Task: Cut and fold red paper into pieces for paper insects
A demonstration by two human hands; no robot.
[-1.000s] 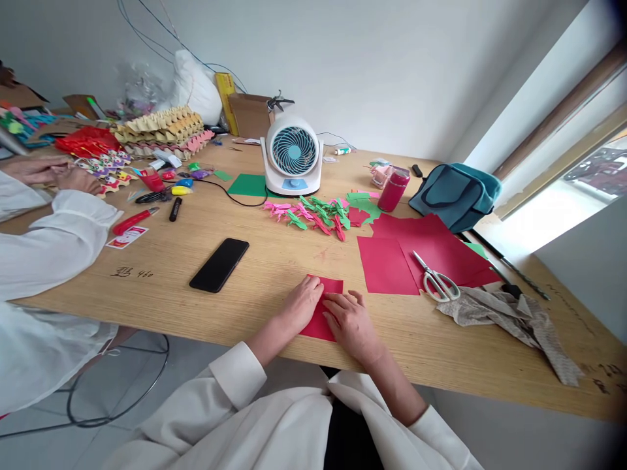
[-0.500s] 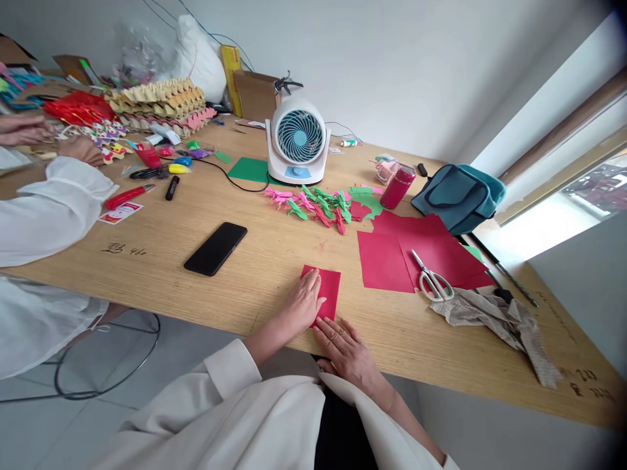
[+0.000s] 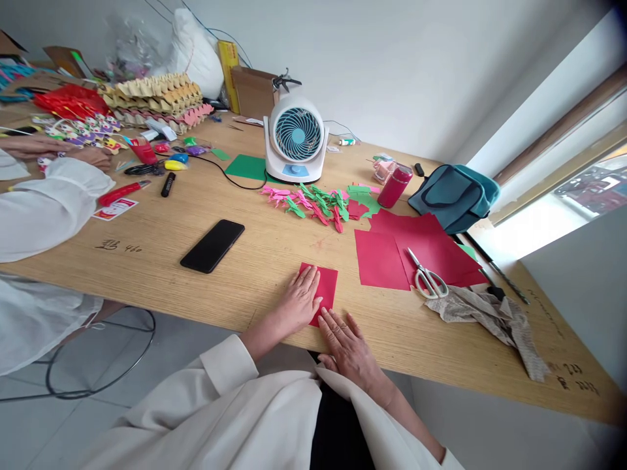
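Observation:
A small red sheet of paper [image 3: 327,287] lies flat at the table's front edge. My left hand [image 3: 297,302] rests on its left part, palm down with fingers stretched out. On the sheet's near edge lie the fingertips of my right hand [image 3: 347,343], its fingers also extended and flat. Part of the paper is covered by both hands. To the right are a larger red sheet [image 3: 382,260] and scissors [image 3: 427,277] with white handles, lying on more red paper. A black phone [image 3: 213,246] is to the left of my left hand.
Behind the paper lie pink, green and red folded pieces [image 3: 313,203] and a white fan [image 3: 296,140]. Farther right stand a red bottle [image 3: 396,187] and a teal bag [image 3: 453,196], with a crumpled cloth [image 3: 490,320] nearer. A co-worker's white sleeve [image 3: 53,202] reaches in at left.
My right hand has slid slightly right along the near edge of the red paper. My left hand stays on the sheet. At left, the co-worker's hands have shifted.

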